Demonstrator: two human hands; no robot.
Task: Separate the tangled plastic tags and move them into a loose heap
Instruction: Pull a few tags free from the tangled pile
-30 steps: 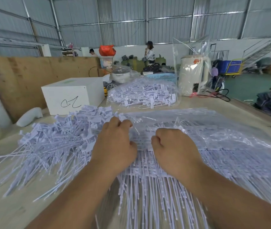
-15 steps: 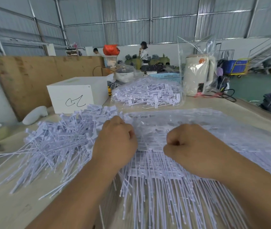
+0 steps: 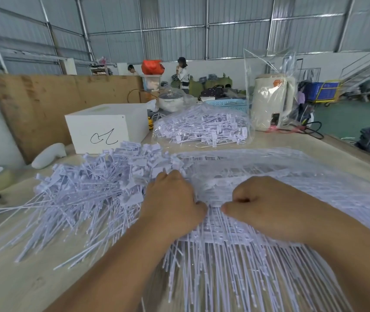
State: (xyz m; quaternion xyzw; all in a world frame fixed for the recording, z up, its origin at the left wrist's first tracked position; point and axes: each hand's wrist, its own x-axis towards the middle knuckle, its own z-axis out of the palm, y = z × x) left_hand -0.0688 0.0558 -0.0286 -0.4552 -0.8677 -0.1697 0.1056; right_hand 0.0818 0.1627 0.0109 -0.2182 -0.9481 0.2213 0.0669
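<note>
Since half a second earlier, both hands had drawn closer together, their thumbs nearly meeting over the joined tags. The left hand (image 3: 170,206) and the right hand (image 3: 267,208) were each curled and pinching the sheet of joined tags (image 3: 236,239) at the table's near middle, partly under a clear plastic bag (image 3: 292,172). These tags were pale white, each a flat label with a thin strip. To the left lay the loose heap (image 3: 85,194), touching the left hand. The wooden table (image 3: 10,278) also held a white box (image 3: 105,127), a bagged bundle of tags (image 3: 202,129) and a wrapped kettle (image 3: 272,100), in a metal-walled warehouse. The sheet's strips ran toward the viewer, labels farthest away; the heap's strips fanned toward the near left.
</note>
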